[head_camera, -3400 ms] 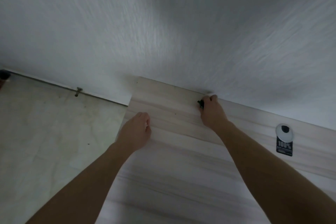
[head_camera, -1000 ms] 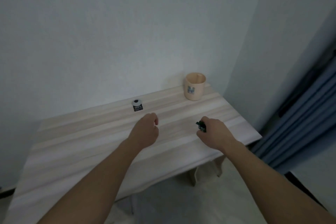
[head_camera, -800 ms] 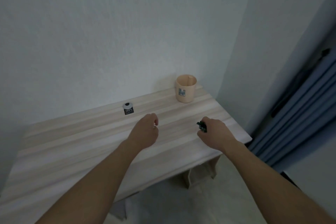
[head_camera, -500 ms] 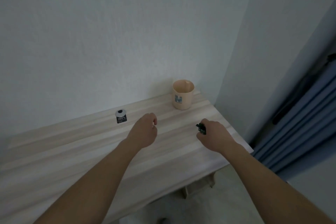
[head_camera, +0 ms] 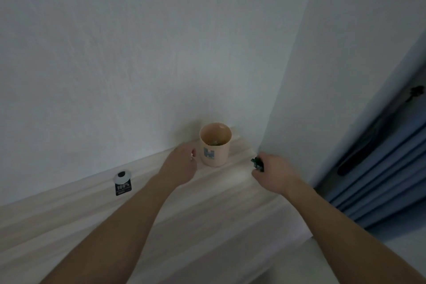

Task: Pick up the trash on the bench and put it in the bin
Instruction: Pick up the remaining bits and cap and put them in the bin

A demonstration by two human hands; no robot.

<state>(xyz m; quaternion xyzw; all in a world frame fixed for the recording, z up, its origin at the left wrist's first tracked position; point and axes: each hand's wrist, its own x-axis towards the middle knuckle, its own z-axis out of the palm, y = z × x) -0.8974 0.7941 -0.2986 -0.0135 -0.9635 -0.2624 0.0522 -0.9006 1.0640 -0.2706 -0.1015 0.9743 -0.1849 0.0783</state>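
Observation:
A small peach bin (head_camera: 215, 145), with scraps inside, stands at the far right end of the pale wooden bench (head_camera: 226, 196) against the wall. My right hand (head_camera: 274, 174) pinches a small dark piece of trash (head_camera: 258, 163) just right of the bin, above the bench. My left hand (head_camera: 181, 163) hovers just left of the bin with its fingers curled; something small and pale seems pinched at its fingertips. A black and white tag (head_camera: 122, 183) lies on the bench further left, near the wall.
A white wall runs behind the bench and meets a side wall at the right corner. Blue curtains (head_camera: 387, 168) hang to the right of the bench. The bench's front edge drops to a pale floor at the lower right.
My view has closed in on the bin and both hands have moved forward to either side of it. The right hand still holds the dark trash picked up earlier by the wall.

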